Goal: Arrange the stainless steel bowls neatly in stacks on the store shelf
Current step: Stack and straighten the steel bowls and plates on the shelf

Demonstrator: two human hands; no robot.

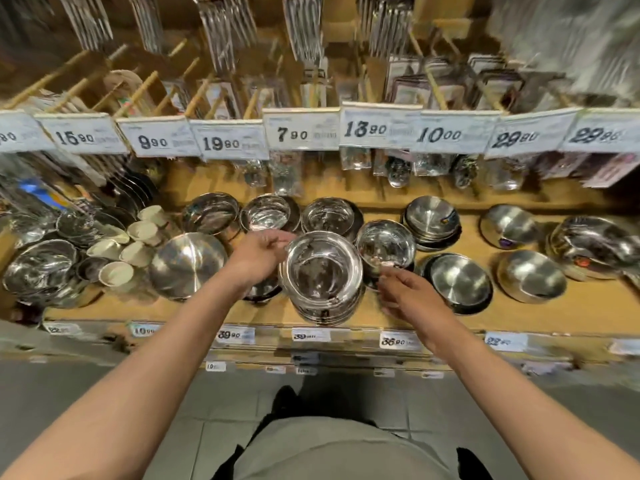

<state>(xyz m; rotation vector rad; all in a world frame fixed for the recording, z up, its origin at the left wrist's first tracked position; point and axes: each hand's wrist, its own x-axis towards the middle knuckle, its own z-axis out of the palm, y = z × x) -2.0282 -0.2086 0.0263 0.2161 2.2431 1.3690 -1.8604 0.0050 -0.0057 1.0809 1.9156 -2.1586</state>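
Hands flank a stack of bowls [323,278] at the shelf [519,317] front: left hand [258,252] grips its rim at nine o'clock, right hand [403,289] pinches the rim at three o'clock.

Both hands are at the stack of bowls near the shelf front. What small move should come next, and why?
Probably push the stack of shiny steel bowls a little back on the wooden shelf. The left hand and right hand flank it, and it seems to overhang the front edge, ahead of the other stacks.
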